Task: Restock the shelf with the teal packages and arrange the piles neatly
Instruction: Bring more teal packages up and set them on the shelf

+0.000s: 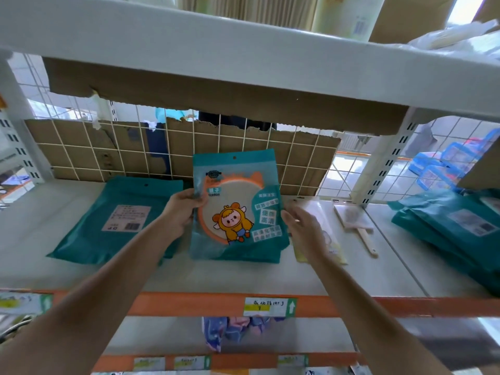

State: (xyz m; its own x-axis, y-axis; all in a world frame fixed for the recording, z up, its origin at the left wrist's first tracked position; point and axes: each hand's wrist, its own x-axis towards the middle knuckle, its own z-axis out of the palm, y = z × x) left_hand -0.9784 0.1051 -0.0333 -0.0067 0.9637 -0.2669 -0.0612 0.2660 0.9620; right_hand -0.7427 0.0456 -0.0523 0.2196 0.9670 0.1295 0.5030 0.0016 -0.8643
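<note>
Worked at a shelf closed behind by wire grid and cardboard, edged in front by an orange rail. Found open board at far left, then a flat pile of teal packages lying label-up toward the back. Gripped the middle stack of teal packages by its left edge with the left hand, thumb over the front. Stood it tilted up at mid-shelf, bottom edge on the board, bare room before it. Set the right hand against its right edge, fingers loosely straight. Beyond, passed a pale packet, a wooden-handled brush and a slumped teal pile.
</note>
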